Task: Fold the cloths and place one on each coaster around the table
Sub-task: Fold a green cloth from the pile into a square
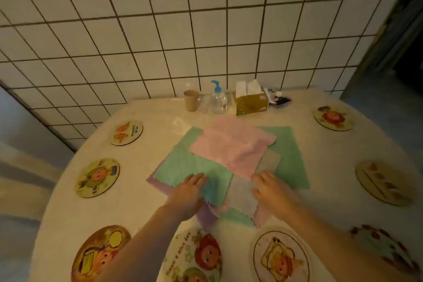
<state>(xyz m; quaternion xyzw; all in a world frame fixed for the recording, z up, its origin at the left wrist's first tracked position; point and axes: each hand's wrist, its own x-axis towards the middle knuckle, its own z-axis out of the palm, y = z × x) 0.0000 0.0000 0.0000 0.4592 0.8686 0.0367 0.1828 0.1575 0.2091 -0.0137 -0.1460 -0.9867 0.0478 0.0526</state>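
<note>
**Cloths Spread at Centre, Both Hands Flat on the Pile**

The tiled wall stands behind the round tabletop, which fills the lower view. Round coasters sit around its edge, all bare: two at left, three along the near edge, and three at right.

The cloths lie unfolded and overlapping at the tabletop centre. The pink cloth lies on top, toward the wall. A green cloth spreads at its left and another green cloth at its right. A grey cloth lies nearest the person, with purple cloth edges showing beneath.

The left hand rests palm down on the green cloth, fingers straight, grip open. The right hand rests palm down at the grey cloth's right edge, fingers extended, grip open; it is blurred.

Against the wall stand a tissue box, a pump bottle and a cup.
</note>
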